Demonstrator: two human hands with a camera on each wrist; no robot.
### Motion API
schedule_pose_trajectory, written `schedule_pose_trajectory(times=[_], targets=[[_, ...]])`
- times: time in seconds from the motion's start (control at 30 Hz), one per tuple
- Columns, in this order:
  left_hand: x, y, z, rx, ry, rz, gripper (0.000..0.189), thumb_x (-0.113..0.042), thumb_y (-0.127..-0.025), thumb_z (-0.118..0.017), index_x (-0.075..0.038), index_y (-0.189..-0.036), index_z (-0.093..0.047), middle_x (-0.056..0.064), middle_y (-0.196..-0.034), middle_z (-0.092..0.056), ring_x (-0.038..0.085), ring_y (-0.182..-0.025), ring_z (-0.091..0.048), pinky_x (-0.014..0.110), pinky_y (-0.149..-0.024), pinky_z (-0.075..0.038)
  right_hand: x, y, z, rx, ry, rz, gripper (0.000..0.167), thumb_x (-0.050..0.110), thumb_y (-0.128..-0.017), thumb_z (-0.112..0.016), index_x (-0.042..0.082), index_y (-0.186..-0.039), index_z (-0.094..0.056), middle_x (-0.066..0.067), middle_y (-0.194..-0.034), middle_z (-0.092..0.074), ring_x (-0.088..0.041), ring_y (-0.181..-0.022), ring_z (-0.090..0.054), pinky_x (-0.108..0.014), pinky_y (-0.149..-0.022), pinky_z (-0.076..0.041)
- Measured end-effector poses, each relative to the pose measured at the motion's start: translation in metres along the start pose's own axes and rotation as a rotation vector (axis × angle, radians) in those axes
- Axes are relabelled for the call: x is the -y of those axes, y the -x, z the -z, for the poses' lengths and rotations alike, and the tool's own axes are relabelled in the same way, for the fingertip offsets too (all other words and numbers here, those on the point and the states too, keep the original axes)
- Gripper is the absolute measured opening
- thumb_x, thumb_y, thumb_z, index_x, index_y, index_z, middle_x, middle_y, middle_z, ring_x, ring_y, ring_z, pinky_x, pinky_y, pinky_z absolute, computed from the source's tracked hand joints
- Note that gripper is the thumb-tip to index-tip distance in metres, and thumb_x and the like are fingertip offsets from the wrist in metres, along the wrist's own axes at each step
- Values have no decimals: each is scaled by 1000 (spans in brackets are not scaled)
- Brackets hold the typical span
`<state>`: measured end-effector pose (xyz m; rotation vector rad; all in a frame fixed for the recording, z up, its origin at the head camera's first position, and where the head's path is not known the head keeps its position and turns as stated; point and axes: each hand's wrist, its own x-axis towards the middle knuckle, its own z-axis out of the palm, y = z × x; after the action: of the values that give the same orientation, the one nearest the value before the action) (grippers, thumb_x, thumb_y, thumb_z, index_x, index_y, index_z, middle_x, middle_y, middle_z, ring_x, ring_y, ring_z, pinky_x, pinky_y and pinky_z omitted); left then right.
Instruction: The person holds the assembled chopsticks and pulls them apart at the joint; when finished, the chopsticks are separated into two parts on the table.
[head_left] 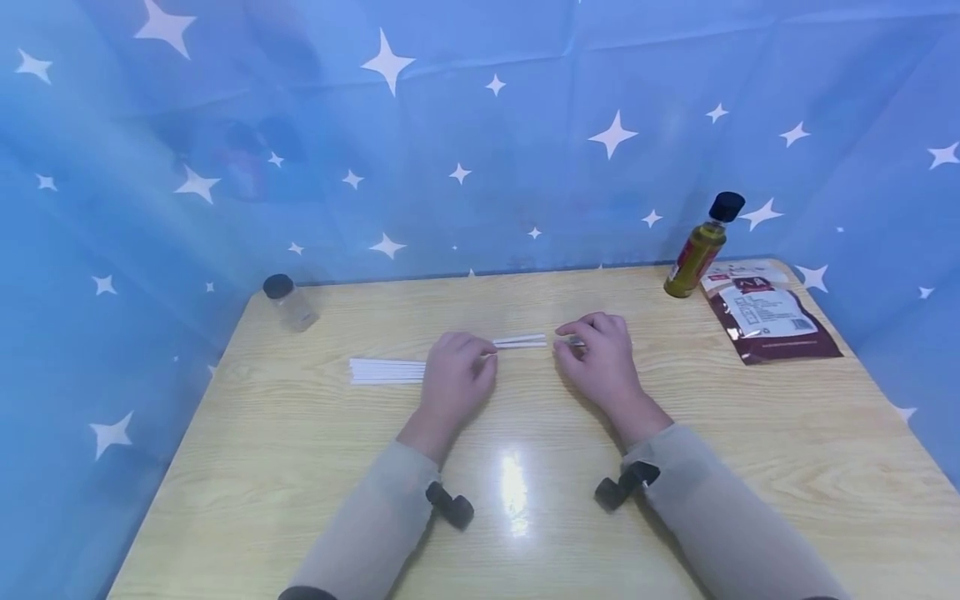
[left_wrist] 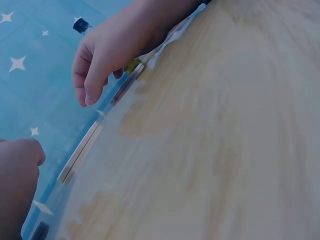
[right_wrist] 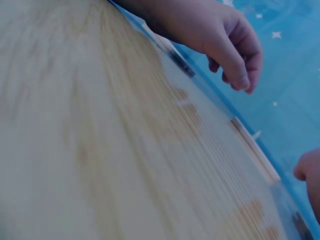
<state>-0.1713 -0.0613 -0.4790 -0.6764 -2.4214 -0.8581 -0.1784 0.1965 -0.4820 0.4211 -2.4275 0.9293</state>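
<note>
My left hand (head_left: 457, 375) is over the inner end of a row of flat white strips (head_left: 386, 372), hiding that end. Its fingers hang loosely bent and hold nothing in the right wrist view. A short pair of thin white sticks (head_left: 521, 341) lies between my hands, its left end close to my left fingertips. My right hand (head_left: 597, 360) hovers past the pair's right end, with a gap between thumb and forefinger. A small dark thing (head_left: 576, 340) shows behind that gap, mostly hidden. The left wrist view shows the right hand (left_wrist: 107, 55) with fingers pointing down, above the table.
A clear jar (head_left: 296, 308) with a black lid leans at the back left. At the back right stand a green-yellow bottle (head_left: 697, 258) with a black cap and a dark red and white packet (head_left: 772, 315). A blue star-patterned curtain (head_left: 480, 125) hangs behind the wooden table (head_left: 300, 467).
</note>
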Motion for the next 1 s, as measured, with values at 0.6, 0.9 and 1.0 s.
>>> schedule_pose_trajectory(times=[0.6, 0.9, 1.0], targets=[[30, 17, 21, -113, -37, -37, 7, -11, -91, -75, -8, -95, -80, 4, -96, -78, 27, -95, -68, 42, -90, -54, 36, -6, -37, 60, -6, 23, 12, 18, -92, -78, 11, -101, -81, -12, -105, -69, -37, -105, -55, -55, -98, -42], [34, 22, 32, -63, -61, 18, 9, -14, -93, -75, -10, -99, -79, 3, -101, -78, 26, -101, -67, 43, -96, -52, 54, -9, -51, 93, -10, 44, 12, 17, -91, -80, 12, -102, -81, -8, -104, -69, -33, -105, -55, -52, -95, -43], [37, 25, 38, -62, -68, 32, 9, -14, -93, -74, -10, -99, -79, 4, -102, -78, 28, -102, -67, 44, -97, -52, 59, -10, -55, 92, -12, 50, 11, 16, -90, -80, 13, -101, -81, -8, -103, -70, -32, -104, -55, -52, -94, -44]])
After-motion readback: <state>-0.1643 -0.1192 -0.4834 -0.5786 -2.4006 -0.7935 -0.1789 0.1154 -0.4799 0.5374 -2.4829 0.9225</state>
